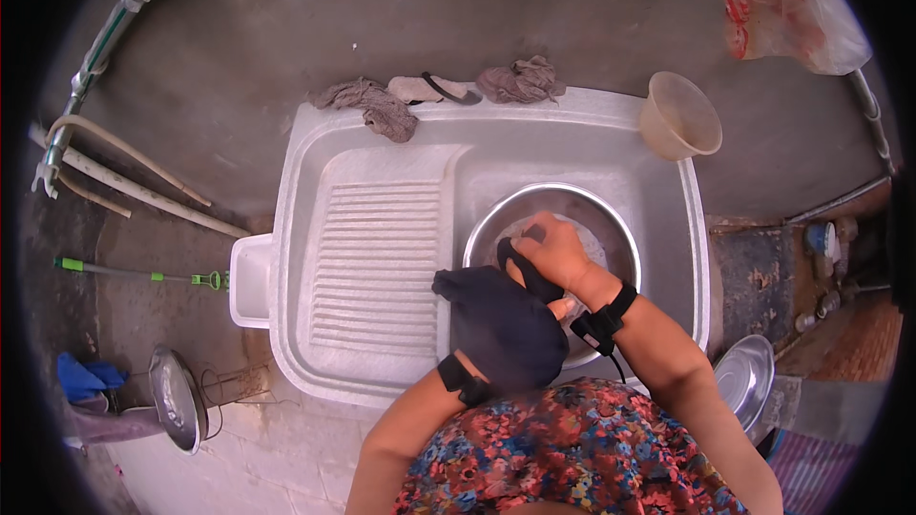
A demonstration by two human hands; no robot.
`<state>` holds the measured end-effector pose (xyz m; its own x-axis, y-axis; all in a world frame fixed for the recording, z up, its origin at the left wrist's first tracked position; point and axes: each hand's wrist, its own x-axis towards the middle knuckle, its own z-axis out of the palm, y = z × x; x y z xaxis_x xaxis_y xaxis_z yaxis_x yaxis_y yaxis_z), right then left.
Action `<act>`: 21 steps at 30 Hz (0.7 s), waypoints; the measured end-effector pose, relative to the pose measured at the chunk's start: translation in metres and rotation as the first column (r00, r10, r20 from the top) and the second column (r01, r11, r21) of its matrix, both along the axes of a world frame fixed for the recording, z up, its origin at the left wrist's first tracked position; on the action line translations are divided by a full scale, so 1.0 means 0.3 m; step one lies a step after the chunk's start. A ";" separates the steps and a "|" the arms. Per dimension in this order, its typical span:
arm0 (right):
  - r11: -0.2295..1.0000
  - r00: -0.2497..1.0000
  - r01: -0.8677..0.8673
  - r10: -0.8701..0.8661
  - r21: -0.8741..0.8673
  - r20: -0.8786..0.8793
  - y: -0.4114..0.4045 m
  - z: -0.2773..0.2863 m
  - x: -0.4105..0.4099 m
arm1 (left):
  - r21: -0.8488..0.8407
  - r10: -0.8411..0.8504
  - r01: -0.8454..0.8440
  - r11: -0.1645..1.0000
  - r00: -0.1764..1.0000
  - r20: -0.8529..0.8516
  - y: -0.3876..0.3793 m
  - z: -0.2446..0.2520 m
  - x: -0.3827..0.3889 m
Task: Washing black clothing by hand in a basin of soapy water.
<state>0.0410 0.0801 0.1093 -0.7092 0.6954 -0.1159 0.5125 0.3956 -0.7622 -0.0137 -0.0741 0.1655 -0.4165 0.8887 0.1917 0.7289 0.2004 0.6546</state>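
Note:
A dark cloth garment point(504, 322) is draped over my left hand point(562, 306), hiding most of it; a few fingertips show at the cloth's right edge. With bent fingers my right hand point(554, 247) grips a dark, narrow part of the cloth. Both hands are over a round metal basin point(630, 243) with whitish, sudsy-looking water inside. The basin stands in the right part of a grey laundry sink point(701, 257), and the cloth overlaps the basin's left rim. A black strap is around each wrist.
A ribbed washboard point(379, 265) forms the sink's left part. Crumpled rags point(522, 80) and a brush-like item point(429, 89) lie on the back rim. A plastic tub point(680, 118) sits at the back right corner. Metal bowls point(175, 400) stand low on both sides; a plastic bag point(794, 7) hangs upper right.

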 end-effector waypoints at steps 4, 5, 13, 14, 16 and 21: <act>0.962 0.995 -0.079 0.094 -0.263 0.044 -0.025 0.106 -0.006 | -0.001 -0.288 0.292 0.956 0.943 -0.169 -0.005 0.038 -0.045; 0.931 0.993 -0.110 0.117 -0.347 -0.001 -0.024 0.126 0.003 | -0.021 -0.331 0.335 0.942 0.917 -0.223 -0.010 0.033 -0.053; 0.584 0.902 -0.199 -0.205 -0.787 -0.381 0.126 0.068 0.140 | 0.051 0.010 -0.056 0.997 0.762 0.648 -0.019 -0.102 -0.065; 0.578 0.888 -0.221 -0.213 -0.786 -0.407 0.118 0.050 0.139 | 0.124 -0.065 -0.068 0.990 0.558 0.828 -0.024 -0.088 -0.062; 0.490 0.840 -0.306 -0.264 -0.816 -0.473 0.085 0.011 0.124 | 0.187 -0.121 -0.079 0.979 0.514 0.849 -0.030 -0.063 -0.056; 0.402 0.629 -0.611 -0.275 -0.682 -0.727 0.034 0.106 0.046 | 0.293 -0.167 -0.011 0.956 0.800 0.577 -0.051 0.002 -0.073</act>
